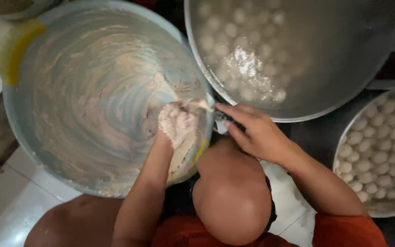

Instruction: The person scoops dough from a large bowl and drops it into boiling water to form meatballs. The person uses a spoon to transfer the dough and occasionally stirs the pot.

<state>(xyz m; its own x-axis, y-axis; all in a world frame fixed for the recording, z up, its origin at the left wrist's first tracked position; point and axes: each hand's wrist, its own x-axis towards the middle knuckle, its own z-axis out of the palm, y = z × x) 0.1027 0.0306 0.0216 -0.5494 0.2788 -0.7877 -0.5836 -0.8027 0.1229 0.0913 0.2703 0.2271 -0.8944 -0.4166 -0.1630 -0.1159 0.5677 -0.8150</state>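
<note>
My left hand (pixel 177 124) is inside a large pale blue basin (pixel 28 123), close to its right rim. It is coated in pale paste and closed around a lump of that paste. My right hand (pixel 252 131) reaches over the same rim with its fingers closed on a small spoon (pixel 205 106), whose tip touches the paste at my left hand. Thin streaks of the same paste are smeared over the basin's inside.
A big metal pot (pixel 344 91) of cloudy water holds several white balls (pixel 248 64) at the top right. A metal bowl (pixel 339 151) at the right edge is filled with more white balls. My bare knee (pixel 232 196) is below the hands, over white floor tiles (pixel 19 206).
</note>
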